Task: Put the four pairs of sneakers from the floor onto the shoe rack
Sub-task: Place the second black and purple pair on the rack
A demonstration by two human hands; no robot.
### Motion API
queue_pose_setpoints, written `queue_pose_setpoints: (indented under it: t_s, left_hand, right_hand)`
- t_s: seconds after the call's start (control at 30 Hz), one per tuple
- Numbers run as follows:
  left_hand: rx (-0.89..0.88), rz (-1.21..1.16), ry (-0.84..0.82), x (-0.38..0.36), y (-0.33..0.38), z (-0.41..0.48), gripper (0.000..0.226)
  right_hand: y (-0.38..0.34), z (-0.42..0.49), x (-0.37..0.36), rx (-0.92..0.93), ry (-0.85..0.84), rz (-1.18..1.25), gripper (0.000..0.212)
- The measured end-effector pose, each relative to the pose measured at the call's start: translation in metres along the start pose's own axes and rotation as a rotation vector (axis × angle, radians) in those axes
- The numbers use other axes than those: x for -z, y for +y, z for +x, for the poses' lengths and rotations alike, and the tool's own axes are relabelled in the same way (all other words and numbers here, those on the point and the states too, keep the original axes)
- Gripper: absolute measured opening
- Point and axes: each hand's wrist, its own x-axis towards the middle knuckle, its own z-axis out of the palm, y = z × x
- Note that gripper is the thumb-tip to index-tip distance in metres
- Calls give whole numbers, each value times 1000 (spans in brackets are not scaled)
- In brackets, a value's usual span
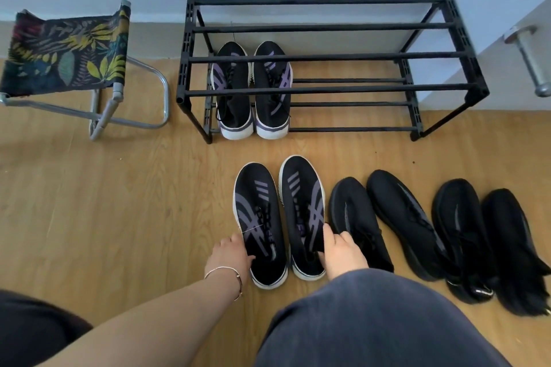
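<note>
A black shoe rack with two tiers of bars stands against the wall. One black-and-purple sneaker pair sits on its lower tier at the left. On the floor before me lies a second black-and-purple pair: my left hand grips the heel of the left sneaker, and my right hand grips the heel of the right sneaker. To their right on the floor lie two all-black pairs, one near the middle and one at the far right.
A folding stool with a leaf-print seat stands left of the rack. A metal door handle juts out at the right. My knee in dark cloth fills the lower right. Bare wood floor lies to the left.
</note>
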Motion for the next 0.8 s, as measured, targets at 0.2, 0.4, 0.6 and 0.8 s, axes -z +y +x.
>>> queue_pose_setpoints:
  t_s: [0.2,0.4,0.6,0.8]
  left_hand:
    - [132,-465,-128,-10,2,-4,53]
    - [182,-717,-165,-7,-10,1,58]
    - [166,-849,-182,17,-12,-4,52]
    - [112,-932,-219,40,-10,-18,49]
  right_hand:
    - [-10,1,3,-187,-50,237,53]
    - [-7,-2,4,-210,-29,519,56]
    - [1,-6,13,-226,-44,750,48]
    - [6,-20,35,-211,-46,785,45]
